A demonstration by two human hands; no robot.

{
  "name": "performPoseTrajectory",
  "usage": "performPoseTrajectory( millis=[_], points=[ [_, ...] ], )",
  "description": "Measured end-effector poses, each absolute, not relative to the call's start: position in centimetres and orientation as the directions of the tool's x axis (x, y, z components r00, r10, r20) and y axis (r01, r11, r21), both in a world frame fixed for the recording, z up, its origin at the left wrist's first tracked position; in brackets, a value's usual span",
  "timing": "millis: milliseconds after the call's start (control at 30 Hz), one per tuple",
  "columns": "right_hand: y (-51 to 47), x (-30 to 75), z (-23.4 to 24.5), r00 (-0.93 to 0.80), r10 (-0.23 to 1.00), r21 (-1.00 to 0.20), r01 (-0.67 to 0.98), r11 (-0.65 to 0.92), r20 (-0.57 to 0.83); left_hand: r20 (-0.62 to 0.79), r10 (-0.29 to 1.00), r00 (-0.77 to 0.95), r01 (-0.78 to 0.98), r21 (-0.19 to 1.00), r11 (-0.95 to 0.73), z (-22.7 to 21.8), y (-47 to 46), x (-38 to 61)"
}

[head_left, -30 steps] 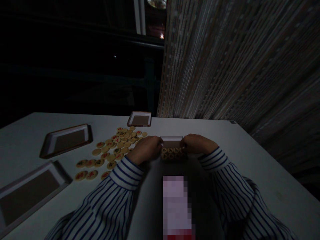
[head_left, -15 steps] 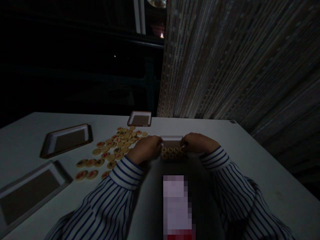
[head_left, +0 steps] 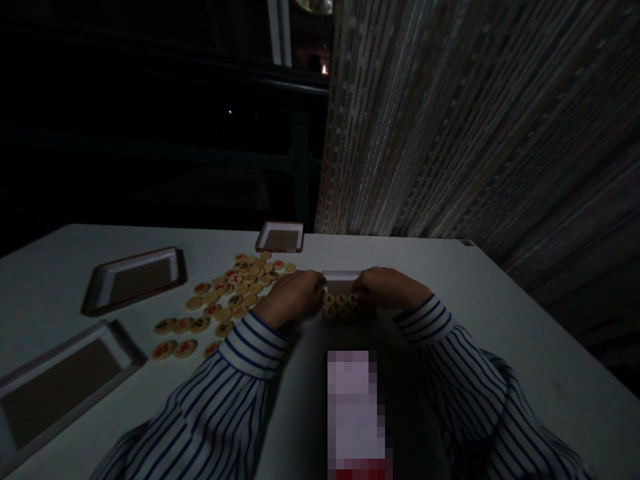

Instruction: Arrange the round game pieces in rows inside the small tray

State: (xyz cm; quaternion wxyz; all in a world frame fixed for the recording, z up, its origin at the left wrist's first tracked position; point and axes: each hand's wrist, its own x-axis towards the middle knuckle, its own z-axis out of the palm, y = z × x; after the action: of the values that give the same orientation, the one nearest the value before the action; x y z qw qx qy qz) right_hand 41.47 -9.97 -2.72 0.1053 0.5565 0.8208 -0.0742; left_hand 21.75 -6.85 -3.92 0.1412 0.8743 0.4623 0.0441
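A small white box (head_left: 341,279) sits on the white table (head_left: 500,320) in front of me, with several round wooden game discs (head_left: 341,303) packed into its near part. My left hand (head_left: 293,298) curls against the box's left side, fingers closed at its edge. On the right side, my right hand (head_left: 385,289) reaches over the discs with its fingers bent onto them. Both sleeves are blue-and-white striped. The light is very dim.
A loose heap of discs (head_left: 235,287) with red and black marks lies left of my hands. Three shallow box halves lie around it: one at the back (head_left: 280,237), one at the left (head_left: 131,279), one at the near left (head_left: 60,380). A beaded curtain (head_left: 475,120) hangs behind.
My right hand has slid a little left over the discs in the box. The left hand has barely moved.
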Motion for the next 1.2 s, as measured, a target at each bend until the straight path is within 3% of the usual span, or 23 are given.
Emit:
performPoseTrajectory(
  millis=[867, 1067, 1200],
  points=[
    [-10.0, 41.5, -2.9, -0.382, 0.887, 0.008, 0.918, 0.397, -0.259, -0.066, 0.817, 0.573, 0.791, 0.303, -0.531, -3.7, -7.0, 21.8],
    [-9.8, 42.3, -2.6, -0.338, 0.919, 0.019, 0.937, 0.349, -0.201, -0.040, 0.821, 0.570, 0.792, 0.292, -0.536, -3.7, -6.7, 21.5],
    [-10.2, 42.7, -1.3, -0.300, 0.952, 0.048, 0.951, 0.304, -0.066, -0.014, 0.829, 0.559, 0.794, 0.299, -0.530, -3.4, -6.4, 21.2]
  ],
)
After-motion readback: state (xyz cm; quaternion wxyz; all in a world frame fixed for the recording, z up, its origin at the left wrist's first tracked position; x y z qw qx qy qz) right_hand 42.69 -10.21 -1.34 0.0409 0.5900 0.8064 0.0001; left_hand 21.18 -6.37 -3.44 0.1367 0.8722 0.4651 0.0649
